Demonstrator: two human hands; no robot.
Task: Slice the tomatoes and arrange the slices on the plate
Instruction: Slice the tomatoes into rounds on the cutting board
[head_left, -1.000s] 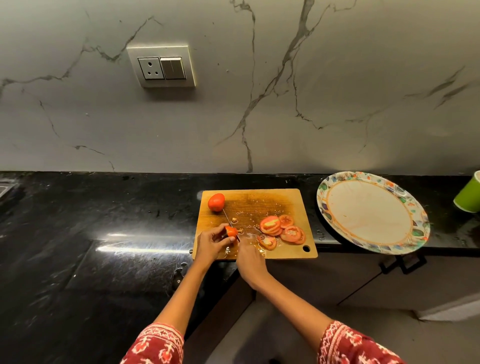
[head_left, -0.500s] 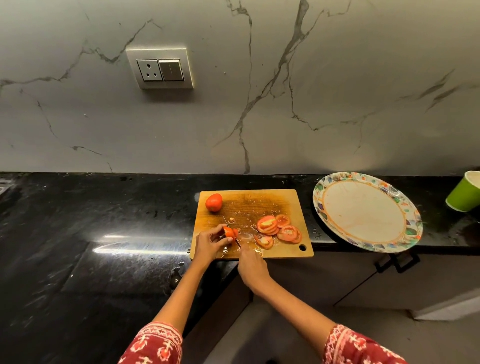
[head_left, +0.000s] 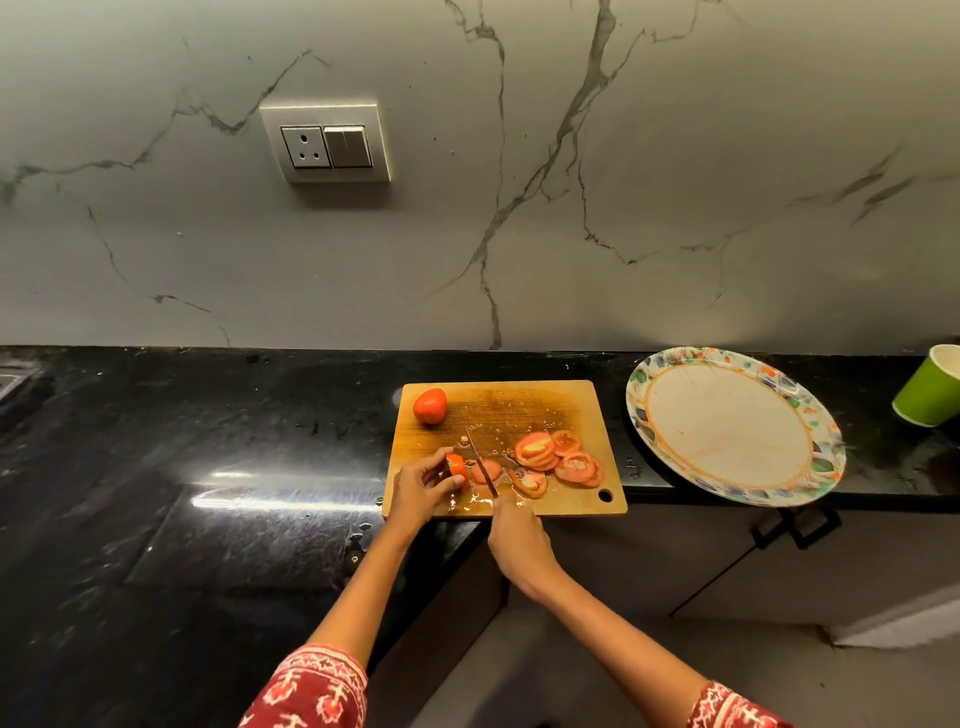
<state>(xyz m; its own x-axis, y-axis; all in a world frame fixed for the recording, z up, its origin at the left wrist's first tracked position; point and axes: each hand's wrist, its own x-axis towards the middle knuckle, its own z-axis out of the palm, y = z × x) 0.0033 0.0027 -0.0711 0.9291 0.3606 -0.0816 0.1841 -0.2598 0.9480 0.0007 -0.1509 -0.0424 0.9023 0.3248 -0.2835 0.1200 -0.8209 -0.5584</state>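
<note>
Cutting board sits at the counter's front edge, its near edge just overhanging where the black counter steps back. Wide bare counter to the left of the board; a narrow strip of counter between the board's right edge and the plate, whose near rim overhangs the counter front. No slices on the plate yet.

Left hand at the board's near-left corner, fingers curled round the tomato end piece, pinching it vs. the board. Right hand just off the board's near edge, fingers wrapped on the knife handle; blade runs up-left across the board, edge just right of the end piece, w/ a fresh slice lying flat on the blade's right side.

Counts: 1 whole tomato at the board's far-left corner; 1 held end piece; pile of slices toward the near-right corner, approx. 6–8, overlap makes an exact count hard. 1 knife, 1 plate, 1 green cup at the far right, well apart from the board.

Board is wooden, wet w/ juice and seeds, hang hole at near-right corner. Grey marble-veined wall behind, w/ a socket-and-switch plate. Cabinet fronts below the counter, dark handles under the plate.
</note>
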